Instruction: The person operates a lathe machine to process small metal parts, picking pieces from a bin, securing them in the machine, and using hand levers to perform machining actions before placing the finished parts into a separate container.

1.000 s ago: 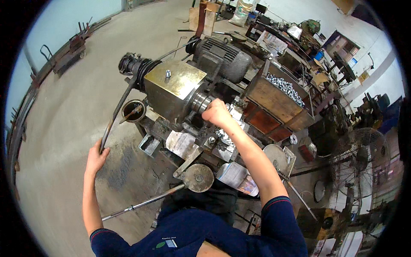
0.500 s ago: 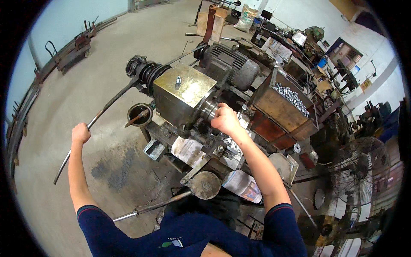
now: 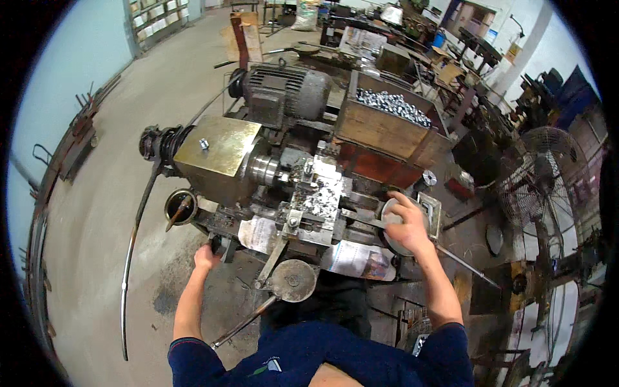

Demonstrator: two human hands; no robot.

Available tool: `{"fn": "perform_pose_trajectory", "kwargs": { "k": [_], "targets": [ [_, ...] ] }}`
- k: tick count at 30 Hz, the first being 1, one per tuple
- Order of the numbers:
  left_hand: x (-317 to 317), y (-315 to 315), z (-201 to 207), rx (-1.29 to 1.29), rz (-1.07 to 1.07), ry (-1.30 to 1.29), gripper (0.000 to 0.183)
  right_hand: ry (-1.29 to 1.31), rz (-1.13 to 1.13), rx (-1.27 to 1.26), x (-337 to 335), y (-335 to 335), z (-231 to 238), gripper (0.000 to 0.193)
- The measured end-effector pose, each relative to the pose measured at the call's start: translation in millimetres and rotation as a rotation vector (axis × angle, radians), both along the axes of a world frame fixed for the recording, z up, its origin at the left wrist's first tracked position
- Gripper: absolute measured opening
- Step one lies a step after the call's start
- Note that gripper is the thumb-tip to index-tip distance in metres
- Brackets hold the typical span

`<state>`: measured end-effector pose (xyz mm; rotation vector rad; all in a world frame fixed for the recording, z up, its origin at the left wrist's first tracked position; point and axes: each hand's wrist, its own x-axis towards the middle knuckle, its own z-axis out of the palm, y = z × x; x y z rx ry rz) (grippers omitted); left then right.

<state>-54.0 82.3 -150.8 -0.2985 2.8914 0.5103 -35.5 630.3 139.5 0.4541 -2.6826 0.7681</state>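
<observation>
My left hand [image 3: 205, 258] is low beside a small metal box [image 3: 228, 249] at the machine's near left; its fingertips are hidden against a dark part there. My right hand [image 3: 409, 222] is over a pale round disc [image 3: 391, 235] at the machine's right, fingers apart, nothing visible in them. Between the hands stands a lathe-like machine with a brass-topped headstock [image 3: 222, 145] and a shiny chuck [image 3: 264, 169]. Metal chips cover its cross slide [image 3: 320, 197]. The long lever [image 3: 133, 248] hangs free at the left. A small metal fitting [image 3: 204, 144] sits on the headstock.
A wooden bin [image 3: 380, 132] of small shiny metal parts stands behind the slide. A dark motor [image 3: 290, 90] sits behind the headstock. A pot with a brush [image 3: 180, 209], a round-plated handle [image 3: 293, 281] and a floor fan [image 3: 541, 171] surround the machine.
My left hand has let go of the long lever and moved right to the small box. My right hand has left the chuck, moved right and opened. The view has shifted.
</observation>
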Motion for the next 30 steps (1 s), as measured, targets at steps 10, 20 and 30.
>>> {"fn": "perform_pose_trajectory", "kwargs": {
  "k": [10,20,30],
  "targets": [
    [-20,-23,33,-0.474,-0.29,-0.122,0.035,-0.231,-0.638,0.232,104,193,-76,0.049],
    [64,-82,19,0.004,0.076,-0.257,0.042,-0.556,-1.072,0.561,166,258,-146,0.029],
    [95,-95,-3,0.391,0.225,-0.305,0.041,-0.583,-1.111,0.202,255,91,-146,0.038]
  ]
}}
